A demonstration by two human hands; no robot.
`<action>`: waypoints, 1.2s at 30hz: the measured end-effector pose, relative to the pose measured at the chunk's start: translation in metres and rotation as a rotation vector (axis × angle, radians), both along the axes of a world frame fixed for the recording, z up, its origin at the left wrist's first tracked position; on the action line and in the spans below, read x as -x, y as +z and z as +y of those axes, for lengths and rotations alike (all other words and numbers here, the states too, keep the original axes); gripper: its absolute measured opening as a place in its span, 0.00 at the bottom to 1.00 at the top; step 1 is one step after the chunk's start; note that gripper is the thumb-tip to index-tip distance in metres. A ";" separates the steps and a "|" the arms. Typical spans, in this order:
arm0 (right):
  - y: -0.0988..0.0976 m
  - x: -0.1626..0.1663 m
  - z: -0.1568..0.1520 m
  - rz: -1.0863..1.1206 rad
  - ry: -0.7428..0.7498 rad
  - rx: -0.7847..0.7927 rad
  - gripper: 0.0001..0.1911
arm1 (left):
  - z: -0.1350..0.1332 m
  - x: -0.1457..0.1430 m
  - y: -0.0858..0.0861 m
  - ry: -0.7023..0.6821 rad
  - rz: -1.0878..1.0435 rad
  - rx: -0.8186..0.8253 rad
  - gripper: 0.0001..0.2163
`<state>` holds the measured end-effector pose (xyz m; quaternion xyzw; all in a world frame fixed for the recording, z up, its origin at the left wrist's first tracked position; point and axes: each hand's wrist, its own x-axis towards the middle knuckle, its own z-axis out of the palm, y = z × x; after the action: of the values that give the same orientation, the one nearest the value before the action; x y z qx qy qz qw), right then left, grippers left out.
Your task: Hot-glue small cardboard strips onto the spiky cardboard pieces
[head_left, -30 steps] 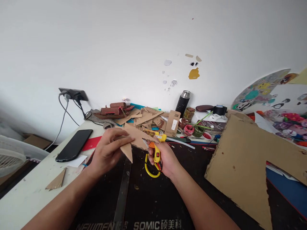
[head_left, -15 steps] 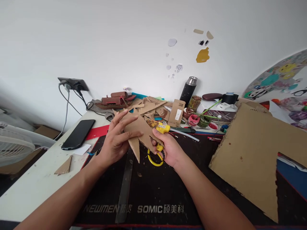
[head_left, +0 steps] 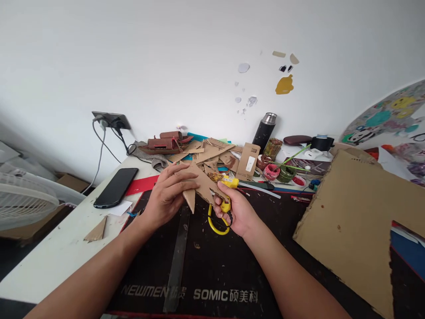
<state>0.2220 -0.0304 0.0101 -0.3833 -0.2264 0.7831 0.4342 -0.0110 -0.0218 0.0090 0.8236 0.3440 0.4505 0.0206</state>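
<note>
Slantwise, a cardboard piece [head_left: 204,184] is resting between two hands

The cardboard piece is sitting mid-view over the black mat [head_left: 212,261], its long axis running from upper left down to lower right. A pointed part is aiming down toward the person, and a ragged notch is showing near the right end. The left hand [head_left: 172,190] is gripping the left end, fingers lying across the top, its thumb being hidden. The right hand [head_left: 237,206] is closing around a yellow tool [head_left: 226,205] at the other end; whether it is also pinching the cardboard, I cannot tell. Just behind, a yellow casing [head_left: 230,181] is bearing a label too small for reading. On the mat, "NEWMEN" and "SOMIC 硕美科" are showing in pale letters, a metal ruler [head_left: 178,257] lying between them. Farther back, a small carton [head_left: 247,173] is displaying a white sticker [head_left: 250,163], its print being illegible
</note>
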 end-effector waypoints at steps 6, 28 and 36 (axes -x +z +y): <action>-0.004 0.000 0.002 0.023 -0.025 0.011 0.25 | 0.004 -0.002 -0.006 -0.032 -0.067 0.074 0.10; 0.011 -0.006 0.005 -0.030 -0.179 0.065 0.20 | 0.012 0.016 -0.002 0.393 -0.425 0.242 0.06; 0.011 -0.005 0.005 -0.055 -0.181 0.070 0.20 | 0.023 0.021 -0.009 0.323 -0.388 0.368 0.08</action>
<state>0.2268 -0.0254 0.0214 -0.4384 -0.1752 0.7372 0.4833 -0.0323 0.0015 0.0004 0.6395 0.5357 0.5269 0.1627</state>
